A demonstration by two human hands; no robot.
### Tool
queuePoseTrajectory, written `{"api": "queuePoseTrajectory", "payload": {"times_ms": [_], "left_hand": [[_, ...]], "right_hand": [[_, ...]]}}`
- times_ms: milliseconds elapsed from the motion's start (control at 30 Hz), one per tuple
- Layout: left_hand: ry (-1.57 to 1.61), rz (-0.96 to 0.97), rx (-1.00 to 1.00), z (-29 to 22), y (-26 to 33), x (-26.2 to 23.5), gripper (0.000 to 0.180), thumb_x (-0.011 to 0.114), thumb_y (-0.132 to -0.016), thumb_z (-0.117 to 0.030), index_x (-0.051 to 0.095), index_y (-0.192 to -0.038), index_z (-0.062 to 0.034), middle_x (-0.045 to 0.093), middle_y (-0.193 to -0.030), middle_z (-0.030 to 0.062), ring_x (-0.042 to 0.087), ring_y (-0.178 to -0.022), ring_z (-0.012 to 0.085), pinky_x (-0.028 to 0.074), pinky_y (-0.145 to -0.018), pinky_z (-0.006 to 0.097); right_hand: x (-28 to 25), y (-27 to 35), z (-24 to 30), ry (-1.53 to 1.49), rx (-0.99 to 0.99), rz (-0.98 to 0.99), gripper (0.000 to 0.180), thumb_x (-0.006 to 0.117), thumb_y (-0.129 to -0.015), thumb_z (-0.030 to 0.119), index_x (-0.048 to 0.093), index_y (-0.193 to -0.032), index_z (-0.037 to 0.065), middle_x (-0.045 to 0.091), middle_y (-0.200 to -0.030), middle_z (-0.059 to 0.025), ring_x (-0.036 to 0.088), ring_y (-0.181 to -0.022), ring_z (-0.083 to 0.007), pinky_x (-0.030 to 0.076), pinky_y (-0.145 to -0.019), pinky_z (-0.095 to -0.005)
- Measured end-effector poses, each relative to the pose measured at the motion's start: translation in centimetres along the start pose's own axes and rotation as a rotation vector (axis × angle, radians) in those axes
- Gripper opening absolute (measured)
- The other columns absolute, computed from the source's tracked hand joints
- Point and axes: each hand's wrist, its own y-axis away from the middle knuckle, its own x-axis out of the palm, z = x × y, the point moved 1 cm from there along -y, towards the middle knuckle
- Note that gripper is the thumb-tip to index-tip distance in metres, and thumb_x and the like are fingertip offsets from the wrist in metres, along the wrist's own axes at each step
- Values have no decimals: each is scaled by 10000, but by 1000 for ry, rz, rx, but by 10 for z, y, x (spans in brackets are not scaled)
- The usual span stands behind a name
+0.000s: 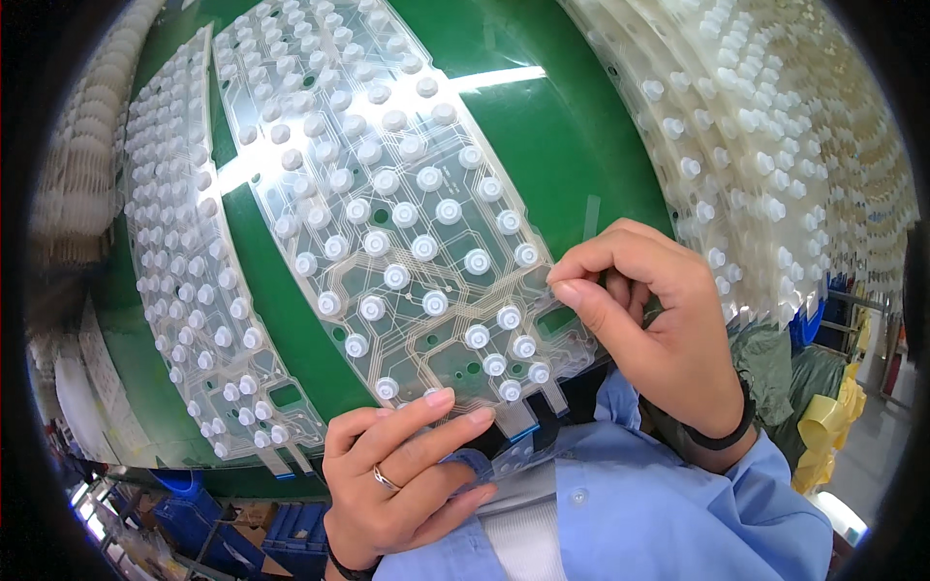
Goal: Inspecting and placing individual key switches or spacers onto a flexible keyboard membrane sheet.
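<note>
A clear keyboard membrane with printed traces and rows of white rubber domes lies before me on a green work surface. At its right edge, my right hand is closed, thumb and forefinger pinched at the membrane's border. Any small piece between those fingertips is too fine to make out. My left hand rests its outstretched fingertips on the membrane's near edge, close to the blue-tipped flat tail. A dark blue band wraps one of its fingers. A narrow clear strip lies just beyond my right hand.
Another domed membrane lies to the left on the green work surface. Stacked membranes rise at the right and far left. Blue crates stand below at the left; yellow material hangs at the lower right.
</note>
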Motion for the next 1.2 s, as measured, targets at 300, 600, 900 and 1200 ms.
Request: {"api": "queuePoseTrajectory", "payload": {"times_ms": [300,600,900,1200], "left_hand": [[3,-5,1,0,-1,0,271,748,-769,-369,608,-647,-172,731,-1078,-3,600,-1138,241,396,-817,373],[12,-2,-37,-4,-5,-3,264,784,-730,-317,577,-634,-184,719,-1131,-33,621,-1135,183,417,-850,307],[14,-6,-36,-3,-5,-3,277,779,-733,-314,567,-622,-177,723,-1120,-30,620,-1141,184,420,-839,305],[18,-4,8,0,0,0,266,746,-771,-358,615,-654,-159,729,-1089,17,591,-1154,259,401,-831,385]], "right_hand": [[0,-1,3,34,5,-2,61,663,-843,-13,688,-895,5,566,-786,2,416,-578,-23,308,-508,-194],[3,-1,2,65,-19,-11,63,661,-840,-16,677,-897,4,561,-793,1,407,-568,-16,307,-499,-187],[6,0,-2,136,-102,-41,78,679,-826,-9,675,-898,20,565,-787,-7,408,-562,-34,305,-488,-196],[11,5,-3,280,-183,-98,294,651,-827,-53,606,-1102,39,542,-917,-44,449,-620,-60,353,-528,-210]]}}
